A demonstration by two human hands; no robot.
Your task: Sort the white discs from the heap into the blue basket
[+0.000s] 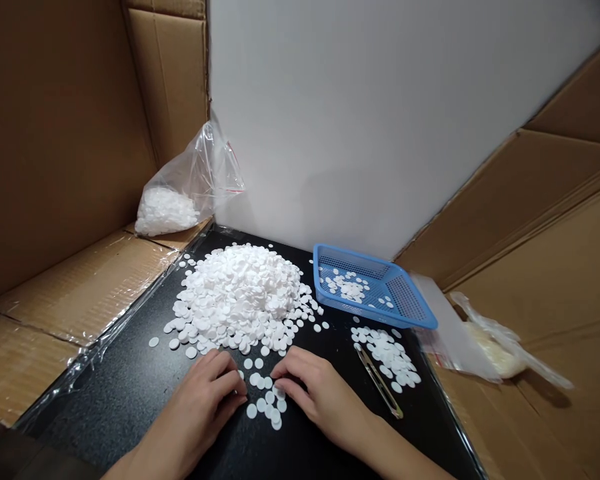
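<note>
Small flat white discs lie in a big heap on the black tabletop. In front of the heap, a loose group of white discs is spread between my two hands. My left hand is at the left of this group, its fingers curled and thumb close to the index finger; whether a disc is between them is hidden. From the right, my right hand reaches in with bent fingers, thumb and index tips slightly apart and touching discs on the table.
Right of the heap stands a blue mesh basket with some discs inside. Below it are a smaller disc pile and metal tweezers. A clear bag of white pieces sits back left; another plastic bag lies right. Cardboard walls flank the table.
</note>
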